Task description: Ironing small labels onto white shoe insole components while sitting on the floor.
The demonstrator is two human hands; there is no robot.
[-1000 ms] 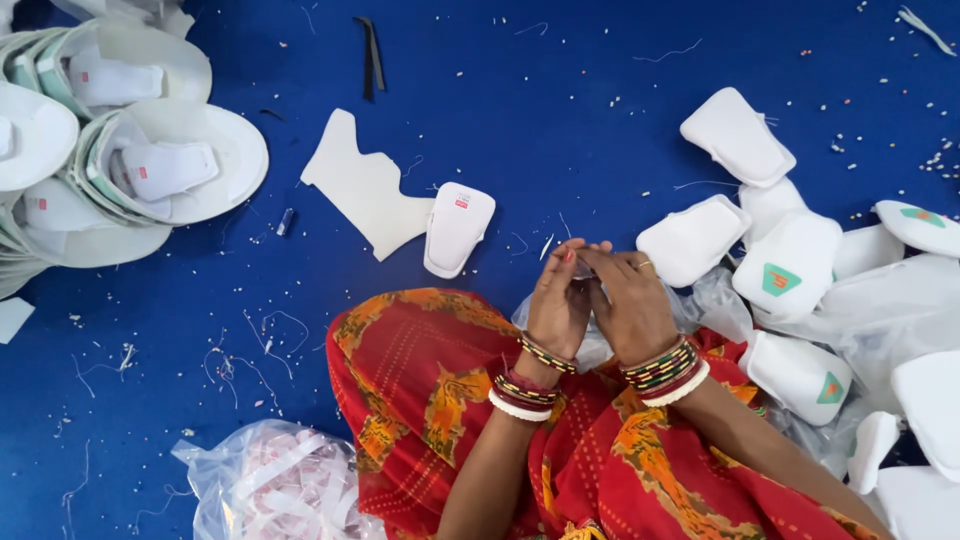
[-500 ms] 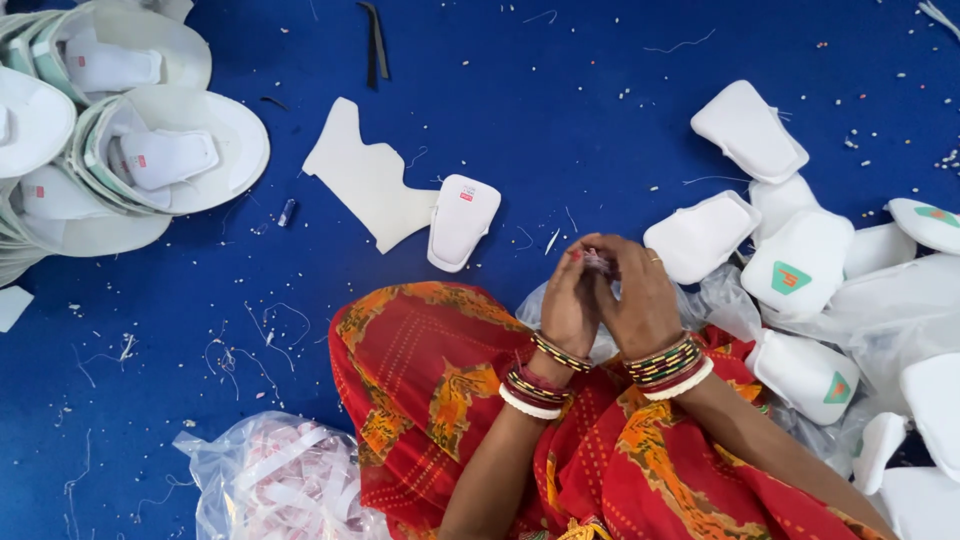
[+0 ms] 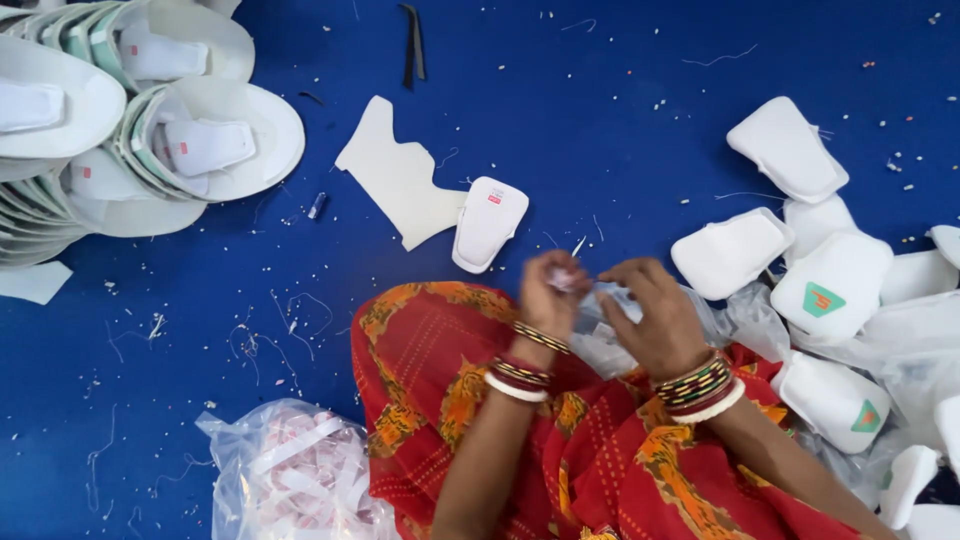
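A person sits on a blue floor (image 3: 620,110), red patterned cloth (image 3: 600,470) over the lap. The left hand (image 3: 548,290) and right hand (image 3: 650,315) are raised close together, fingertips pinching a small pale scrap (image 3: 572,281); motion blur hides what it is. So small a piece could easily slip into the clear plastic (image 3: 610,345) beneath. A white padded piece (image 3: 488,222) with a small red label lies just ahead. To the right, a white pad (image 3: 832,290) bears a green shield-shaped label. A clear bag of white strips (image 3: 290,470) sits lower left.
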